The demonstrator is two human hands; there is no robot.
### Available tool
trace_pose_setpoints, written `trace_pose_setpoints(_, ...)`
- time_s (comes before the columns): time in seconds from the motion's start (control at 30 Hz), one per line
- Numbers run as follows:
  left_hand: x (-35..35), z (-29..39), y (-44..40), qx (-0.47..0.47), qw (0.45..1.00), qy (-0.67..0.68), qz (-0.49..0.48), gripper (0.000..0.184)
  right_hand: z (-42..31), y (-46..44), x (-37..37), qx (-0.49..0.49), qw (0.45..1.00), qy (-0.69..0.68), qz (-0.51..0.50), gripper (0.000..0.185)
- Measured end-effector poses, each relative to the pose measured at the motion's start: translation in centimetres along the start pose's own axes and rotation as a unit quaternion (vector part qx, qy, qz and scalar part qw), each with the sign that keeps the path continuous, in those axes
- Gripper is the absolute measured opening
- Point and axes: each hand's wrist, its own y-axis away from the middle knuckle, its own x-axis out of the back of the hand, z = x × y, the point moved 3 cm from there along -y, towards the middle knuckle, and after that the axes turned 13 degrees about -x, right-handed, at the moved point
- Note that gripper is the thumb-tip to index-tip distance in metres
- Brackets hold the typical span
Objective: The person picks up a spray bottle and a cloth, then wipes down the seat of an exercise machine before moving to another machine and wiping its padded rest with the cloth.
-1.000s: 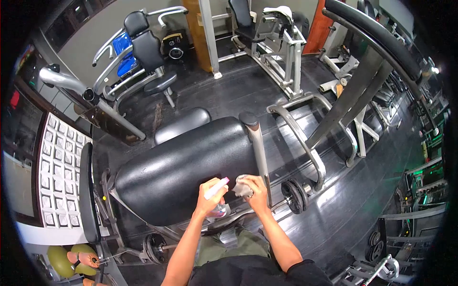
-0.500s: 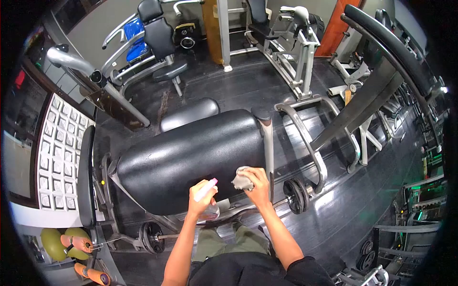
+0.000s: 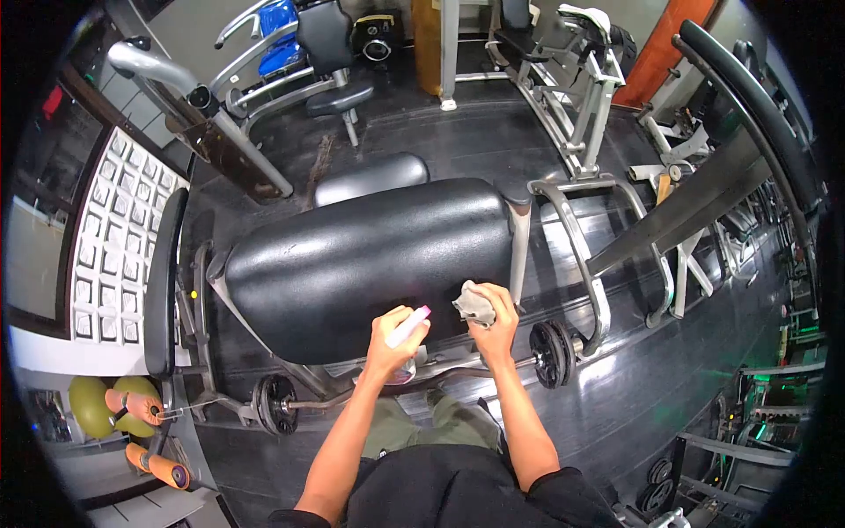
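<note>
My left hand [image 3: 393,343] is closed around a spray bottle [image 3: 407,326] with a white head and pink nozzle tip; its clear body shows below the fingers. In my right hand [image 3: 495,324] is a bunched grey cloth [image 3: 475,304], gripped between thumb and fingers. Both hands are over the near edge of a wide black padded bench [image 3: 370,260], whose surface looks glossy. I cannot tell whether the cloth touches the pad.
A curl barbell [image 3: 334,402] with black plates [image 3: 553,354] lies between me and the pad. A smaller pad [image 3: 371,179] sits behind it. Metal machine frames [image 3: 598,299] stand to the right. Foam rollers [image 3: 158,465] and green balls [image 3: 91,407] are at lower left.
The view has shifted, so the bench and machines appear slightly higher and further right. Both hands keep hold of the spray bottle and the cloth, close to the pad's near edge.
</note>
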Motion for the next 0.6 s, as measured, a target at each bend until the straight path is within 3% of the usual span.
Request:
trace_pose_setpoints(0.03, -0.2, -0.1, -0.2, -0.043, 0.999, -0.028, 0.013, 0.024, 0.3, 0.3, 0.1, -0.019, 0.999, -0.028, 0.004, 0.053)
trace_pose_setpoints(0.13, -0.4, -0.2, -0.2, -0.019, 0.999, -0.033, 0.011, 0.024, 0.8, 0.4, 0.5, -0.032, 0.997, -0.065, 0.038, 0.051)
trace_pose_setpoints(0.17, -0.3, -1.3, -0.2, -0.088, 0.995, -0.053, 0.002, 0.025, 0.8, 0.3, 0.6, -0.036, 0.997, -0.062, 0.040, 0.050)
trace_pose_setpoints(0.2, -0.2, -1.0, -0.2, -0.087, 0.995, -0.053, 0.003, 0.025, 0.3, 0.1, 0.5, -0.035, 0.997, -0.062, 0.039, 0.050)
trace_pose_setpoints(0.3, 0.3, 0.0, -0.1, -0.022, 0.999, -0.025, 0.004, 0.025, -0.7, -0.2, -1.0, -0.011, 1.000, -0.024, 0.009, 0.052)
trace_pose_setpoints(0.37, 0.8, 0.7, 0.0, 0.029, 0.999, 0.028, 0.013, 0.024, -0.3, 0.5, -2.6, 0.056, 0.998, 0.024, -0.002, 0.058)
trace_pose_setpoints(0.47, 1.4, -0.8, 0.7, 0.025, 0.997, 0.065, 0.029, 0.022, 0.1, 1.8, -2.8, 0.089, 0.995, 0.049, -0.016, 0.064)
trace_pose_setpoints(0.57, 1.9, -0.5, 1.1, 0.043, 0.996, 0.075, 0.034, 0.020, 1.0, 3.2, -1.9, 0.110, 0.975, 0.127, -0.145, 0.067)
trace_pose_setpoints(0.6, 2.0, -0.6, 1.2, 0.049, 0.995, 0.084, 0.036, 0.020, 1.4, 3.0, -1.5, 0.111, 0.975, 0.127, -0.145, 0.067)
